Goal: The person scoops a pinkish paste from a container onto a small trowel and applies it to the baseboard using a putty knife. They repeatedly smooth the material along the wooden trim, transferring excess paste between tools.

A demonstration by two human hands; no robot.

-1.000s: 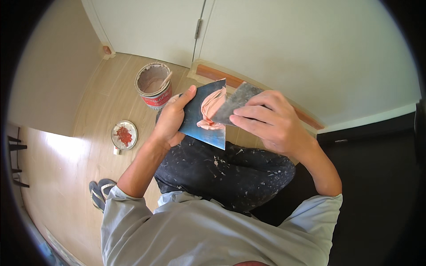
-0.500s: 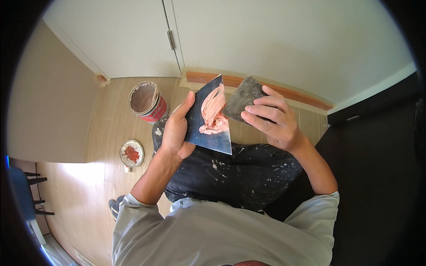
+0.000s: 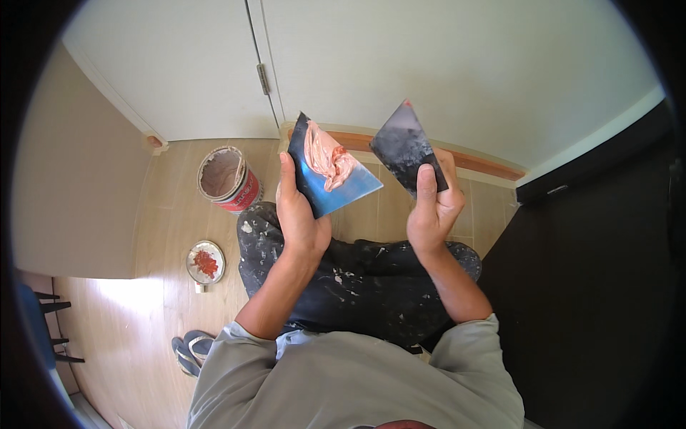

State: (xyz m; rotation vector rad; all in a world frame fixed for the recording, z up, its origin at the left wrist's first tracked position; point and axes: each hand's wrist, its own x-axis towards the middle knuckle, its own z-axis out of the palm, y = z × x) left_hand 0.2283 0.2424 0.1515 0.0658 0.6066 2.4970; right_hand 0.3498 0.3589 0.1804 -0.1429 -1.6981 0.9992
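Observation:
My left hand [image 3: 300, 218] grips a dark, shiny flat plate [image 3: 357, 191] from below, thumb along its left edge. On the plate sits a folded mound of pinkish putty [image 3: 329, 161] with redder streaks. To its right, my right hand [image 3: 434, 204] holds a thin grey-black putty spreader [image 3: 404, 146], thumb on the face turned toward me and fingers behind. A small pinkish smear shows at the spreader's top corner. Plate and spreader are apart, both raised above my knees in front of the low skirting.
An open putty can [image 3: 230, 179] stands on the wood floor at the left. Nearer lies a round lid [image 3: 206, 263] with red paste. Sandals [image 3: 191, 350] rest by my left side. White door panels [image 3: 179, 71] and an orange-brown skirting strip [image 3: 471, 160] edged with tape are ahead; a dark panel is at right.
My right hand has turned over, bringing the spreader's other face into view and lifting it away from the putty. My left hand has shifted slightly left, turning the plate.

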